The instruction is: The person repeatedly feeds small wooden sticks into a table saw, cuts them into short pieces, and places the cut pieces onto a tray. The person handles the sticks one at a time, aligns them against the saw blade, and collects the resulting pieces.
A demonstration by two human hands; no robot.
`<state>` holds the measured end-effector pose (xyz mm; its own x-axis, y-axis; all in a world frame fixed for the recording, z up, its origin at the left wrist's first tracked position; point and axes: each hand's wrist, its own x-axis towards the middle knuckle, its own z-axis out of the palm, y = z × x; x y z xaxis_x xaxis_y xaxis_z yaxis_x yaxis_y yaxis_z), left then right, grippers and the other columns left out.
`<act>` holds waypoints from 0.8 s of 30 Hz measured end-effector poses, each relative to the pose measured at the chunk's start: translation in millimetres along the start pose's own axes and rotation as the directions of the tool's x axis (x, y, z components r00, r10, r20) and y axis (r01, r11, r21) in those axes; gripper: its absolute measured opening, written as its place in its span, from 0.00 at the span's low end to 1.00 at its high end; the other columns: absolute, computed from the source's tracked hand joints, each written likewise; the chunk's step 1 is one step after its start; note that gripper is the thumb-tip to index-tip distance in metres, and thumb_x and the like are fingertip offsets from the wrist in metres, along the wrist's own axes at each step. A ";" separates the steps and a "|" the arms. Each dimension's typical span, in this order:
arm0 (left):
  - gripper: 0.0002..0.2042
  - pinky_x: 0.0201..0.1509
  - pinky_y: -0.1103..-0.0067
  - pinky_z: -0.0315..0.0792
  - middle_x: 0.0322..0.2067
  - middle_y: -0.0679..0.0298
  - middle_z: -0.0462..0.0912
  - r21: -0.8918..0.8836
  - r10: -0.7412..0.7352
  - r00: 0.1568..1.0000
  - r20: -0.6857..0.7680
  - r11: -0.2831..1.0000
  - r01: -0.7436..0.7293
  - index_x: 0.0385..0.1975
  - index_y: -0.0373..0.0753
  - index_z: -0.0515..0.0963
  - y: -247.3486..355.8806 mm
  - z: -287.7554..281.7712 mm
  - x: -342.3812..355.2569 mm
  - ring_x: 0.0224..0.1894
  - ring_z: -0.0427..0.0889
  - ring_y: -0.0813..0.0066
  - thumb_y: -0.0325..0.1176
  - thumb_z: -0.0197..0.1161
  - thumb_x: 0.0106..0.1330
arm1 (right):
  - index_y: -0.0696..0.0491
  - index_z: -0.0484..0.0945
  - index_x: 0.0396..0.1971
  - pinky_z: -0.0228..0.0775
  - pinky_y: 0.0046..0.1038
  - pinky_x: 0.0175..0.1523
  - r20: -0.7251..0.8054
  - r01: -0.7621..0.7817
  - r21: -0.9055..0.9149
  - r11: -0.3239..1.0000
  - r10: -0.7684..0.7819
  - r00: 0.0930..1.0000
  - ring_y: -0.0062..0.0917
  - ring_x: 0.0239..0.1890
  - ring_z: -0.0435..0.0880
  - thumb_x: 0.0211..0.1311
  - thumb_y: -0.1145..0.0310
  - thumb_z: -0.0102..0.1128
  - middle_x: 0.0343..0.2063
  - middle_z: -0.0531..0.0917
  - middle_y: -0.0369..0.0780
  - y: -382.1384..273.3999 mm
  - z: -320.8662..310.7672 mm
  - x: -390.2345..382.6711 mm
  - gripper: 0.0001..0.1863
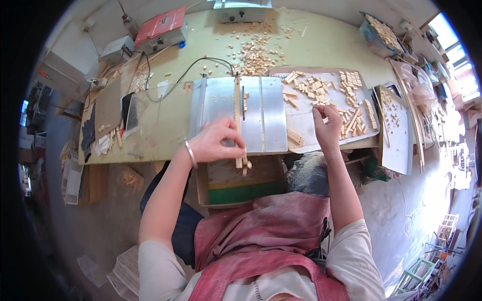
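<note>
A silver metal saw plate (273,120) lies at the table's front edge, with a thin dark blade slot (244,108) and a wooden guide strip (237,98) along it. My left hand (216,142) is over the plate's front part, its fingers curled and slightly blurred beside the strip. Just past its fingertips, small wooden pieces (245,164) show at the plate's front edge; whether the hand grips any is unclear. My right hand (328,125) hovers over a pale board (306,120) of cut wooden blocks (314,88). Its fingers are bent together, and what they hold is hidden.
Many tiny wood offcuts (255,57) lie behind the plate, near a black cable (203,60). An open drawer-like box (246,194) sits below the front edge. At the right stand a tray of small pieces (396,135) and a full bin (381,37). A red-topped control box (161,30) is far left.
</note>
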<state>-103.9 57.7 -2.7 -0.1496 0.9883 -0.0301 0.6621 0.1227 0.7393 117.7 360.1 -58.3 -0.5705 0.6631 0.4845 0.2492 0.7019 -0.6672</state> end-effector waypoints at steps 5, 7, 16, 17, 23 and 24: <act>0.08 0.58 0.69 0.73 0.43 0.61 0.81 -0.131 -0.032 0.995 -0.091 0.991 0.020 0.39 0.40 0.89 39.6 -4.1 -27.9 0.51 0.80 0.65 0.34 0.74 0.63 | 0.58 0.90 0.38 0.80 0.34 0.46 0.184 -0.224 0.061 0.973 0.210 0.960 0.35 0.36 0.89 0.64 0.71 0.69 0.31 0.88 0.45 52.2 1.3 3.8 0.08; 0.09 0.58 0.72 0.73 0.43 0.61 0.81 -0.228 -0.107 0.974 -0.200 0.972 0.060 0.41 0.37 0.88 51.8 -1.8 -42.5 0.49 0.80 0.66 0.31 0.74 0.63 | 0.58 0.90 0.38 0.80 0.35 0.47 0.239 -0.170 0.058 0.984 0.152 0.959 0.38 0.38 0.89 0.64 0.71 0.69 0.32 0.89 0.46 62.5 16.9 7.5 0.08; 0.14 0.56 0.77 0.75 0.42 0.64 0.82 -0.357 -0.455 0.771 -0.446 0.880 0.313 0.50 0.32 0.83 56.2 28.7 -112.5 0.45 0.81 0.75 0.19 0.69 0.64 | 0.54 0.88 0.34 0.74 0.43 0.58 0.385 0.052 -0.295 0.954 0.069 0.921 0.40 0.49 0.84 0.57 0.59 0.72 0.38 0.85 0.43 19.4 86.0 49.1 0.13; 0.14 0.56 0.78 0.75 0.42 0.64 0.82 -0.365 -0.458 0.764 -0.453 0.878 0.310 0.50 0.32 0.83 57.6 29.8 -114.9 0.45 0.81 0.75 0.19 0.68 0.64 | 0.53 0.88 0.33 0.73 0.43 0.59 0.425 0.078 -0.339 0.938 0.079 0.902 0.40 0.50 0.83 0.57 0.59 0.72 0.39 0.85 0.43 15.0 89.8 52.6 0.13; 0.13 0.56 0.78 0.75 0.42 0.63 0.82 -0.427 -0.500 0.735 -0.459 0.849 0.311 0.50 0.31 0.83 57.8 41.2 -117.4 0.45 0.81 0.75 0.19 0.67 0.65 | 0.53 0.87 0.34 0.72 0.44 0.60 0.392 0.040 -0.277 0.960 0.075 0.917 0.40 0.53 0.83 0.54 0.61 0.70 0.41 0.84 0.44 20.7 95.6 46.6 0.13; 0.13 0.56 0.78 0.75 0.42 0.63 0.82 -0.417 -0.497 0.738 -0.457 0.852 0.315 0.49 0.31 0.83 57.4 43.5 -117.2 0.45 0.81 0.75 0.19 0.67 0.65 | 0.54 0.86 0.34 0.72 0.44 0.60 0.410 0.008 -0.269 0.963 0.107 0.906 0.40 0.53 0.83 0.54 0.61 0.70 0.41 0.84 0.44 15.8 86.9 47.5 0.13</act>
<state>-16.4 -47.2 14.0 -0.7749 0.6268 -0.0817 0.2108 0.3781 0.9015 26.5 380.1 -94.9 -0.8109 0.5691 0.1360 0.4458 0.7514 -0.4865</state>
